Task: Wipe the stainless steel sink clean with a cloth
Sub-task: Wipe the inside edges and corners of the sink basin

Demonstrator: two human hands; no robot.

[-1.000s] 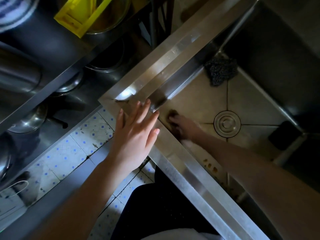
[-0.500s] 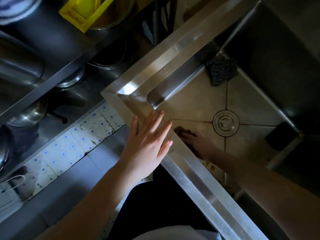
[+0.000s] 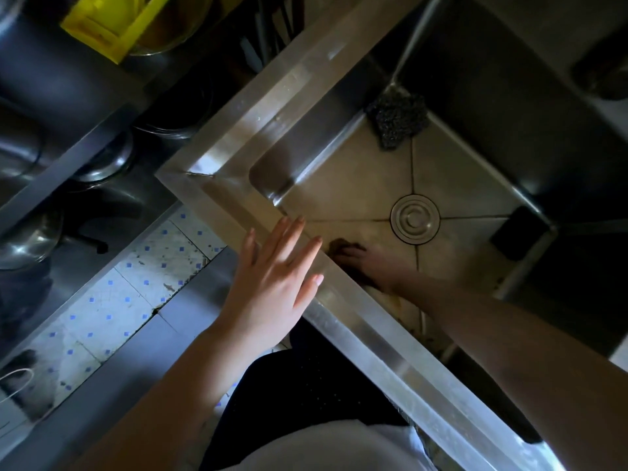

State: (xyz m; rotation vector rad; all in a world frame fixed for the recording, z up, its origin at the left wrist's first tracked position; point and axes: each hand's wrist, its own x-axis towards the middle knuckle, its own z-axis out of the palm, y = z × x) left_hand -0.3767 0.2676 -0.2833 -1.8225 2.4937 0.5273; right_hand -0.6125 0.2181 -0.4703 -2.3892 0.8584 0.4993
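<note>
A square stainless steel sink (image 3: 299,83) sits diagonally in the view, with its near left corner pointing towards the lower shelf. Its pale, stained floor slopes along four creases to a round ribbed metal drain cover (image 3: 415,219) at the middle.

The left hand (image 3: 272,283) lies over the near rim of the sink beside that corner. Its fingers are straight and a little spread, its palm faces down, and it holds nothing. Whether it bears on the rim or floats just above it cannot be told.

The right hand (image 3: 372,266) is down inside the basin, against the near wall and just short of the drain cover. Under its fingers (image 3: 353,251) lies a small dark brown cloth (image 3: 339,247), flat on the sink floor, with only its front edge peeping out past the fingertips. The fingers reach forward fairly straight and press the cloth down; in the dim light no curl round it shows. The right forearm crosses the rim from the lower right, and brownish smears mark the floor beside the wrist.

In the far corner of the basin rests a dark grey wire scouring pad (image 3: 397,120). A black block-shaped object (image 3: 520,232) lies in the right corner; what it is cannot be made out.

To the left, a dark metal shelf (image 3: 68,164) carries shiny steel bowls (image 3: 30,239), and a yellow plastic holder (image 3: 108,25) stands at the top. Below lies a floor of white tiles with small blue squares (image 3: 136,283).
</note>
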